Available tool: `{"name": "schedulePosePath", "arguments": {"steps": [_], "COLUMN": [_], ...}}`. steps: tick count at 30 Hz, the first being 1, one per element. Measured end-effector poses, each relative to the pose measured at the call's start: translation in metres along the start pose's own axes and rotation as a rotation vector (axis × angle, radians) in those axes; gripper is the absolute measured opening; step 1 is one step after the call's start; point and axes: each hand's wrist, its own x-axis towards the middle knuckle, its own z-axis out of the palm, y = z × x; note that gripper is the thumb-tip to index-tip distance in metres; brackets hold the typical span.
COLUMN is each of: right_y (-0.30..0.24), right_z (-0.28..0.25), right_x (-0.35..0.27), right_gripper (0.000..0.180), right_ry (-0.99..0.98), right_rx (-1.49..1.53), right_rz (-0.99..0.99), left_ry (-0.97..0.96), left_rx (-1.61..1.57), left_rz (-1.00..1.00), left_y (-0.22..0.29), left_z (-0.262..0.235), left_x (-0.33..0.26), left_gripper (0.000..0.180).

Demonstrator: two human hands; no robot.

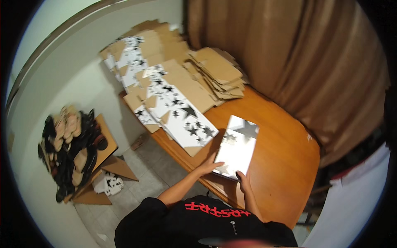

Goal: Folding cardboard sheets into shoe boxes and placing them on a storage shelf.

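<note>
A white cardboard box [237,149] printed with grey stars lies at a slant over the wooden table's front part, its broad face up and shiny with glare. My left hand [210,165] grips its near left corner, thumb on top and the other fingers hidden at the side. At the near right corner my right hand [244,180] holds the edge, the thumb showing and the rest mostly out of sight. Just left of the box lies a stack of flat star-printed cardboard blanks [178,105], touched by neither hand.
More brown cardboard sheets [217,68] are piled at the back of the wooden table [281,165]. A brown curtain [285,45] hangs behind it. On the left, a heap of shoes [72,149] covers an opened carton with brown flaps [120,167].
</note>
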Motion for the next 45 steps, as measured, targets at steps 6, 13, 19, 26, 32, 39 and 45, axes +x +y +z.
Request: {"name": "schedulePosePath", "arguments": {"steps": [6, 13, 19, 26, 32, 39, 45], "right_y": [-0.013, -0.031, -0.097, -0.184, -0.258, -0.342, -0.427], "right_z": [0.066, 0.251, 0.468, 0.634, 0.751, 0.877, 0.972], "right_x": [-0.01, -0.04, -0.153, -0.265, -0.345, -0.414, -0.455], "right_gripper": [0.077, 0.121, 0.119, 0.104, 0.101, 0.088, 0.069], "right_ry": [-0.173, -0.602, -0.709, -0.833, -0.922, -0.907, -0.856], "right_rx": [0.309, 0.171, -0.08, 0.121, 0.41, 0.711, 0.908], "right_rz": [-0.15, -0.473, -0.93, -1.292, -1.467, -1.686, -1.675], "left_ry": [0.035, 0.323, 0.715, 1.173, 1.65, 1.821, 1.694], "left_rx": [-0.082, -0.103, 0.059, 0.663, 1.101, 1.196, 1.314], "left_rz": [0.348, 0.605, 0.759, 0.707, 0.501, 0.811, 0.854], "left_y": [0.062, 0.144, 0.207, 0.26, 0.334, 0.428, 0.531], "left_z": [-0.054, -0.164, -0.24, -0.286, -0.321, -0.392, -0.411], "left_x": [-0.051, -0.24, -0.447, -0.621, -0.734, -0.849, -0.905], "left_gripper": [0.085, 0.086, 0.095, 0.115, 0.059, 0.032, 0.034]}}
